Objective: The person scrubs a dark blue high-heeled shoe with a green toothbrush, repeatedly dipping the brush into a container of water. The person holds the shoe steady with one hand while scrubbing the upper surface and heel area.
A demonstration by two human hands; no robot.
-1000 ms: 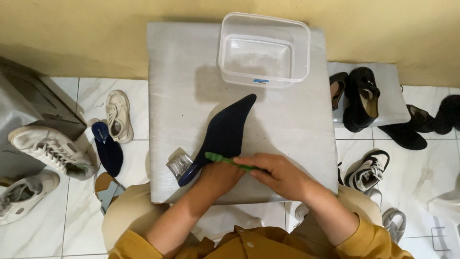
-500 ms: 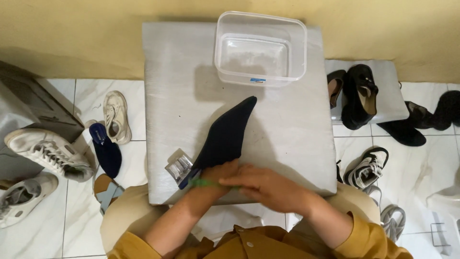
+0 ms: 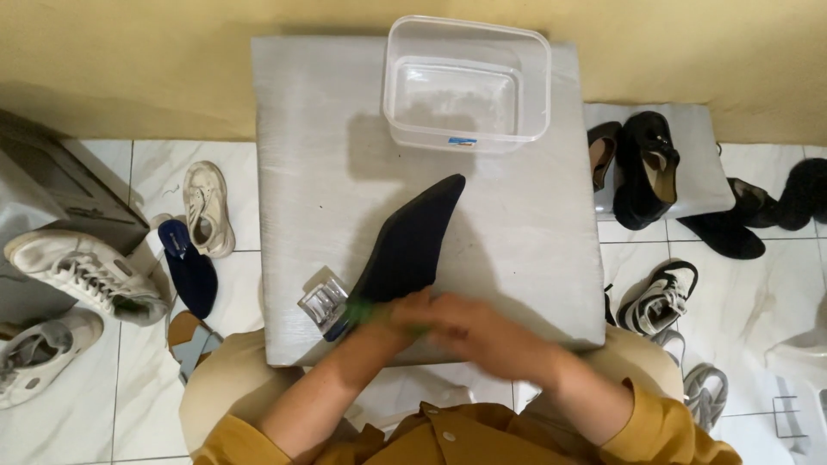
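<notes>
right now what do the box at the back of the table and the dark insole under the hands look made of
The box looks like clear, glossy plastic: the grey table top shows through its walls and the rim catches light. The dark navy insole looks like matte fabric over foam, though the core is not visible: it has no shine and a thin, soft-edged shape.

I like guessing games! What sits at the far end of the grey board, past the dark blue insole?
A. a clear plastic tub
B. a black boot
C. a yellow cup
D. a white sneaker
A: a clear plastic tub stands at the far edge of the grey board, beyond the tip of the insole; the sneakers and dark shoes are all down on the floor.
</notes>
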